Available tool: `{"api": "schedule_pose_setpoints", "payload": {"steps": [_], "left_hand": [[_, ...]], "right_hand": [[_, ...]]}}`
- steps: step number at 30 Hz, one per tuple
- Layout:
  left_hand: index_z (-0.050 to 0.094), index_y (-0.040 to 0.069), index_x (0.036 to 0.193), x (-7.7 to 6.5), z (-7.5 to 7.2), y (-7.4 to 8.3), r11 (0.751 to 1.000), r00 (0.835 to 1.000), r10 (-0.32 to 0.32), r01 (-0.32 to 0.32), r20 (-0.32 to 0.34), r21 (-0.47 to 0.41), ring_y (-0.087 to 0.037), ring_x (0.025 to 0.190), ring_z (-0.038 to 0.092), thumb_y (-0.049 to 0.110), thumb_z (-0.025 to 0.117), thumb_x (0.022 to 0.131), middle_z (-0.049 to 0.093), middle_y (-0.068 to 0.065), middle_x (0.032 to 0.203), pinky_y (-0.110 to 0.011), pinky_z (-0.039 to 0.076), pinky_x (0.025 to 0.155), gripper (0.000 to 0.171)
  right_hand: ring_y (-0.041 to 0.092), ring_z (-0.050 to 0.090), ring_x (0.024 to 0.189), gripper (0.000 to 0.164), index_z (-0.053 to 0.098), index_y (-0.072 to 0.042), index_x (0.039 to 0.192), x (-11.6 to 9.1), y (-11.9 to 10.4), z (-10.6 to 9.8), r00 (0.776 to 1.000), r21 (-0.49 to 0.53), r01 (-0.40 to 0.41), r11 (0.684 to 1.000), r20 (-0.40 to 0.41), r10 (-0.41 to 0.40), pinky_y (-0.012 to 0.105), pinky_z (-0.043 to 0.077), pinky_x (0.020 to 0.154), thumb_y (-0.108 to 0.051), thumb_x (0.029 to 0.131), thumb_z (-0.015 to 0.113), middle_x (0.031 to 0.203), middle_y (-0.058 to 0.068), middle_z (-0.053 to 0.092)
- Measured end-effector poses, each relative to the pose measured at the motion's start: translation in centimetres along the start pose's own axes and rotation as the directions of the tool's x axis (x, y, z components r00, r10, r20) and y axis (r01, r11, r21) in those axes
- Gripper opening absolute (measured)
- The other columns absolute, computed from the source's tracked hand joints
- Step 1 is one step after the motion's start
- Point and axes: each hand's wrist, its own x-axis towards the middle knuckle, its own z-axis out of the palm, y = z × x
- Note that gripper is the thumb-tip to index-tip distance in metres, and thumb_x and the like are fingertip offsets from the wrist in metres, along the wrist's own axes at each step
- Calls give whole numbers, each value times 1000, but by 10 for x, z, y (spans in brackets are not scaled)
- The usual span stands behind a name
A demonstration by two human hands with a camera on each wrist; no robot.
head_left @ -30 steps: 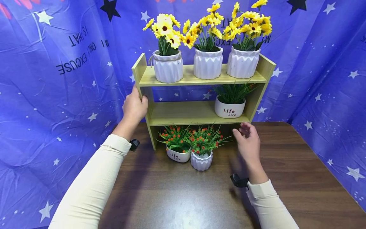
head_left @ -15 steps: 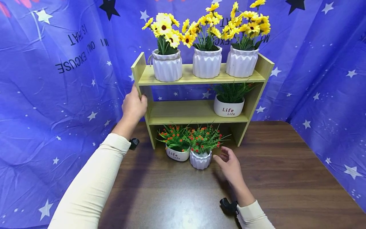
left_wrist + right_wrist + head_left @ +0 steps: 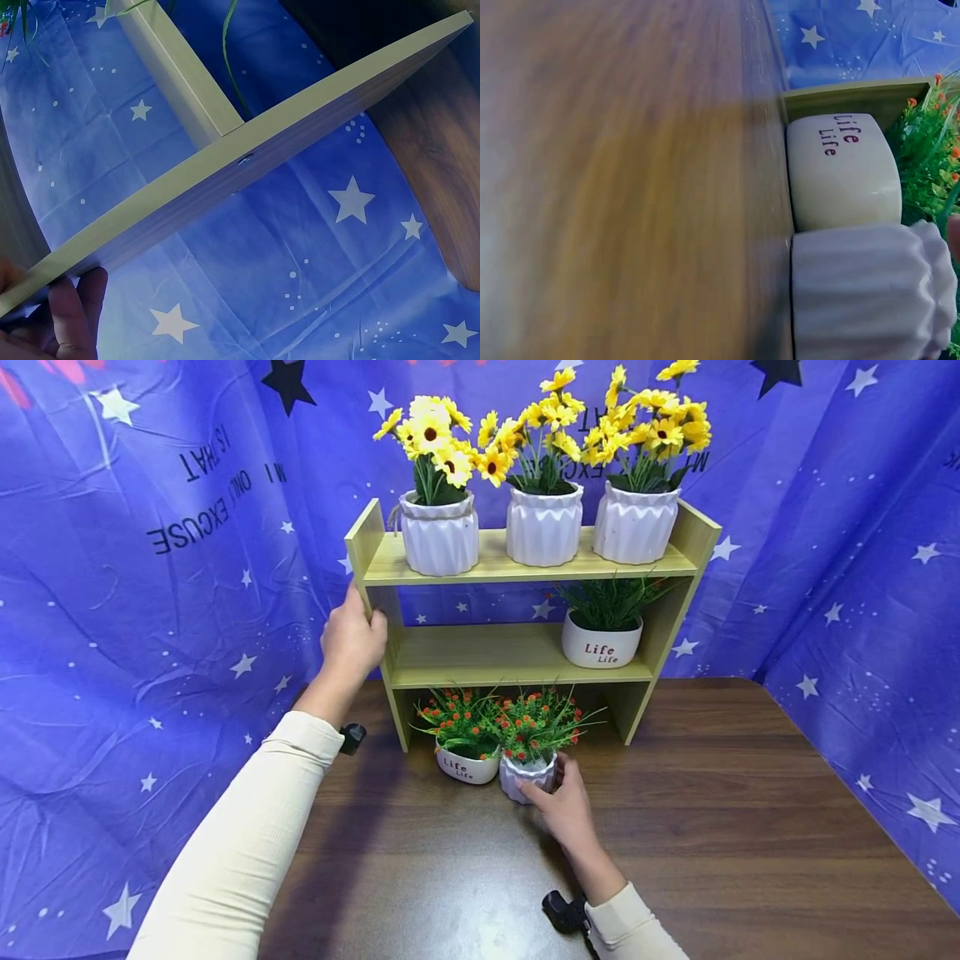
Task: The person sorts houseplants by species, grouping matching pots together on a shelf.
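Observation:
My left hand (image 3: 352, 631) grips the left side panel of a light wooden shelf (image 3: 480, 652). In the left wrist view, fingers (image 3: 71, 315) wrap the edge of that panel (image 3: 247, 142). Low at the front, my right hand (image 3: 566, 802) holds a white fluted flower pot (image 3: 517, 782) of red-flowered greenery, thumb across its front and fingers at its right side. The right wrist view shows the fluted pot (image 3: 862, 292) standing on the table against an oval white pot (image 3: 847, 176) lettered "Life".
Three white pots of yellow flowers (image 3: 543, 531) line the top board. Another "Life" pot (image 3: 600, 643) with grassy leaves sits at the middle board's right end. The dark wooden table (image 3: 735, 827) extends forward and right. A blue starry curtain (image 3: 187, 693) hangs around it.
My right hand has come from the shelf's lower right corner, down and left to the fluted pot, and taken hold of it. My left hand stays on the panel.

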Motion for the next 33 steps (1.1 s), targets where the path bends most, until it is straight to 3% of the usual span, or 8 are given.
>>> {"api": "schedule_pose_setpoints", "payload": {"steps": [7,33], "left_hand": [[42,12,144,-1,-1,0,1000,1000,-5,5,8,-1,-52,108,59,21,48,97,62,-30,120,-64,44,82,49],[42,11,143,0,0,0,1000,1000,-3,2,10,5,-52,107,60,21,49,97,63,-29,120,-64,44,81,48]], "right_hand": [[42,54,118,81,41,9,138,7,4,10,998,8,16,1000,-59,-16,53,40,101,-12,74,85,129,30,55],[39,56,116,77,43,6,138,16,7,14,996,86,-10,996,-92,18,49,43,99,-8,75,84,128,28,57]]}}
